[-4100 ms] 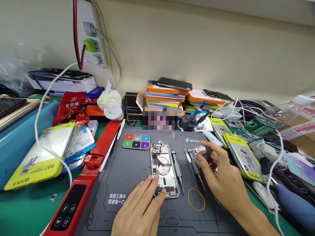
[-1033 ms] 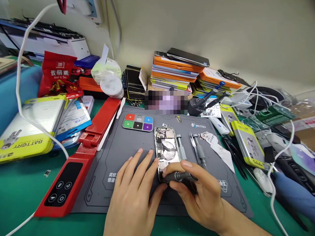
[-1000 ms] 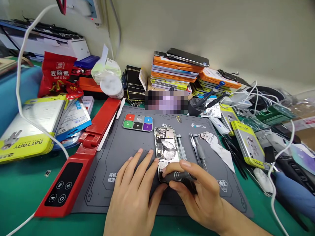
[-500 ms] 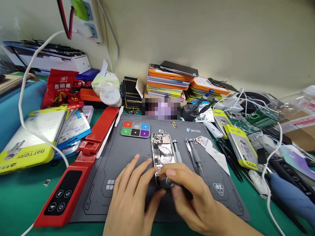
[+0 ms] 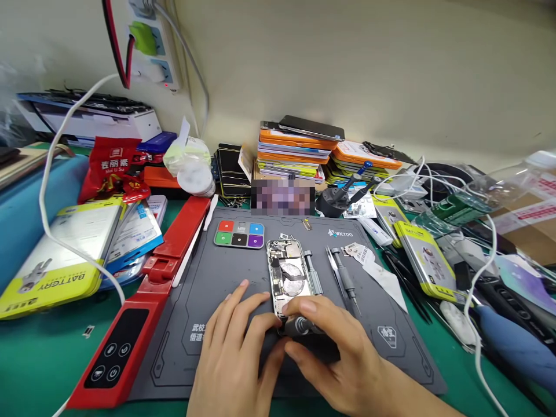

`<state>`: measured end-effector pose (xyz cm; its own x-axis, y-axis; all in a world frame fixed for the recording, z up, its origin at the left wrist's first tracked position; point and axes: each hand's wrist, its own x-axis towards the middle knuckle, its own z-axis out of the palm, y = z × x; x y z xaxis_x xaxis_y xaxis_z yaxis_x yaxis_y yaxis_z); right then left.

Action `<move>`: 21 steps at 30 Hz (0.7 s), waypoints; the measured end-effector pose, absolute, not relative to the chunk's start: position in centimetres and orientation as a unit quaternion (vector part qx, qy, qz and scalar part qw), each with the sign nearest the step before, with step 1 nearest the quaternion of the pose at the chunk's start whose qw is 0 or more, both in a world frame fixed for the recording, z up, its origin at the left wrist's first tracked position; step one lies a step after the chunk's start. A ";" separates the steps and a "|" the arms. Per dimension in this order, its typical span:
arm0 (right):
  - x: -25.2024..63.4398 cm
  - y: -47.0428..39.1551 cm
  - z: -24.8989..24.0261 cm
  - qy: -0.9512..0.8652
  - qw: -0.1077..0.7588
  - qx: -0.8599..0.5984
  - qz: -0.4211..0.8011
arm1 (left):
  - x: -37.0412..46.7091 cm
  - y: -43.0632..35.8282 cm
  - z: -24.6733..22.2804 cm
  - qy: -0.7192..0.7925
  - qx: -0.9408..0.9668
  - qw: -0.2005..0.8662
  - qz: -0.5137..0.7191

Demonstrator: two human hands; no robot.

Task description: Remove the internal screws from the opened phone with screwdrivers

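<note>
An opened phone lies on the grey work mat with its inner parts showing. My left hand is at its lower left corner, index finger and thumb bent around that end, the other fingers spread. In my right hand is a dark grey screwdriver, tilted low over the phone's bottom end; its tip is hidden by my fingers. The right index finger reaches over the phone, and the thumb points toward my left thumb. Beside the phone lie a grey screwdriver, tweezers and another screwdriver.
A colored-square tray lies on the mat. At left are a red folding device, battery boxes and a white cable. Stacked phone parts and a screwdriver holder stand behind. Tools and a bottle crowd the right.
My right thumb has moved left and the screwdriver's cap has shifted slightly to the right and down. My left hand keeps nearly the same place at the phone. The view has shifted slightly.
</note>
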<state>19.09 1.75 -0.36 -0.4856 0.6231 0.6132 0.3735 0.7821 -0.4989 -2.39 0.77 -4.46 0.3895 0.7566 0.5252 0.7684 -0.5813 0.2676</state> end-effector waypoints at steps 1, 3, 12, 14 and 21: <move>19.1 1.6 -0.6 -0.844 0.418 -0.303 0.149 | -2.4 0.7 -4.4 -0.459 -0.832 0.007 -0.312; 19.1 1.5 -0.9 -0.832 0.431 -0.312 0.160 | -2.1 0.6 -4.3 -0.459 -0.829 -0.001 -0.320; 18.9 1.2 -0.5 -0.764 0.515 -0.315 0.229 | -1.3 -0.2 -3.6 -0.499 -0.772 -0.104 -0.379; 18.9 1.3 -0.5 -0.761 0.512 -0.326 0.229 | -1.7 -0.2 -3.5 -0.498 -0.769 -0.099 -0.388; 19.0 1.4 -0.7 -0.804 0.447 -0.310 0.240 | -2.0 -0.2 -3.2 -0.531 -0.746 -0.102 -0.389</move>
<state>19.03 1.37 -0.65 -0.4073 0.7132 0.5704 0.2844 0.6926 -0.6629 -2.02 -0.17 -3.21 0.1325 0.8715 0.4721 0.7128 -0.4147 0.5656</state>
